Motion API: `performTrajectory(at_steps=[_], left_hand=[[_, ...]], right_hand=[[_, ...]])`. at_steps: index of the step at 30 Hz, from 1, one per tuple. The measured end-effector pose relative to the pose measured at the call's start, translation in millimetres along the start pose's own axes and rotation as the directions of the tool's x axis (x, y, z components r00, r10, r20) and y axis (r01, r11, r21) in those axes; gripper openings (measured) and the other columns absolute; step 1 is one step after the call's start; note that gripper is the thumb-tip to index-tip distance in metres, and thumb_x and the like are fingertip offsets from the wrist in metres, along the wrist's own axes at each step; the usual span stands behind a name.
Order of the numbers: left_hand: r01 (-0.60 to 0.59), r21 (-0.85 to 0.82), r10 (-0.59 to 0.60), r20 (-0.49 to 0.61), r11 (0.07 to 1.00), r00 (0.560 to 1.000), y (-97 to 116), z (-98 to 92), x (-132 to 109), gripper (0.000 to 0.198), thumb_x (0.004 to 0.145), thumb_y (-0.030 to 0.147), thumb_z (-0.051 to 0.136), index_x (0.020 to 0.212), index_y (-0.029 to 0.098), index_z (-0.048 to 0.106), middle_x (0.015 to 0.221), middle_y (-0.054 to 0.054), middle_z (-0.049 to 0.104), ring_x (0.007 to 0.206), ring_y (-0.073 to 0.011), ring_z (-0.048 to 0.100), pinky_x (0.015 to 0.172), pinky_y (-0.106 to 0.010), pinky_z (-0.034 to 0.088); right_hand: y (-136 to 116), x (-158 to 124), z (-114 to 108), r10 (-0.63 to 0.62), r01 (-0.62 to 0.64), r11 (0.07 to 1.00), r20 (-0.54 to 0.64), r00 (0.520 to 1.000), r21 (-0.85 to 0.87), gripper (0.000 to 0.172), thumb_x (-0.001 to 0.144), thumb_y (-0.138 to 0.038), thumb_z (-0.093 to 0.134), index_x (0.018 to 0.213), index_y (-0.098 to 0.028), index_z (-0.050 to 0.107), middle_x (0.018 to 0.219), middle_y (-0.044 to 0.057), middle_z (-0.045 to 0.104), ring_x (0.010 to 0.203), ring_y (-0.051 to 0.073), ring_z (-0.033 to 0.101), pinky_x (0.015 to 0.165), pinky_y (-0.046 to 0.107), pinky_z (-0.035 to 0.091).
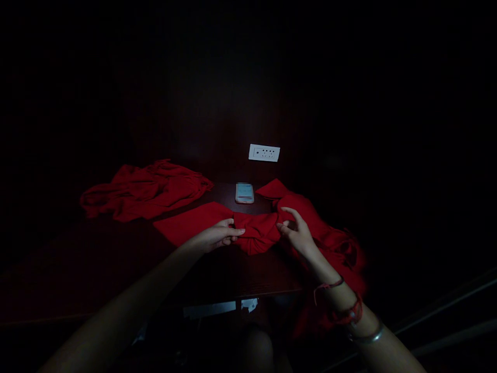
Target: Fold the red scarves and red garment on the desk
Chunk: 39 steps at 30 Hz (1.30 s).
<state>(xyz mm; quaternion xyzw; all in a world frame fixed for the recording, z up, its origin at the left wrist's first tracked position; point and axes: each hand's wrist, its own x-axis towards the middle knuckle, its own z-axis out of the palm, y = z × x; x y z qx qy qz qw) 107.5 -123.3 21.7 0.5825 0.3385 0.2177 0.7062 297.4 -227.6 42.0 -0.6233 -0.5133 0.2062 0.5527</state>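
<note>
A piece of red cloth (pixel 257 228) is stretched between my two hands above the dark table. My left hand (pixel 224 235) pinches its left edge, thumb on top. At its right edge, my right hand (pixel 295 231) grips the cloth between thumb and a finger, with the index finger raised and curved. Another flat red cloth piece (pixel 194 221) lies to the left of my left hand, partly behind it. More red cloth (pixel 310 215) spreads behind and to the right of my right hand, hanging toward the table's front edge.
A crumpled red cloth pile (pixel 147 190) lies at the back left of the dark table (pixel 256 277). A phone-like device with a lit face (pixel 244 192) rests near the back, below a white wall socket (pixel 264 153). Pale objects (pixel 212 310) show under the table edge.
</note>
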Motion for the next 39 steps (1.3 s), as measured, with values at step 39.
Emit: performTrajectory(at_steps=[39], left_hand=[[-0.253, 0.596, 0.446, -0.2, 0.762, 0.872, -10.3, -12.1, -23.1, 0.044, 0.062, 0.034, 0.059, 0.096, 0.019, 0.035, 0.056, 0.007, 0.05, 0.05, -0.0094, 0.048, 0.047, -0.017, 0.033]], right_hand=[[-27.8, -44.9, 7.6, -0.377, 0.441, 0.486, 0.274, 0.885, -0.755, 0.047, 0.076, -0.029, 0.042, 0.123, -0.024, 0.033, 0.123, 0.01, 0.031, 0.112, 0.025, 0.03, 0.091, 0.039, 0.03]])
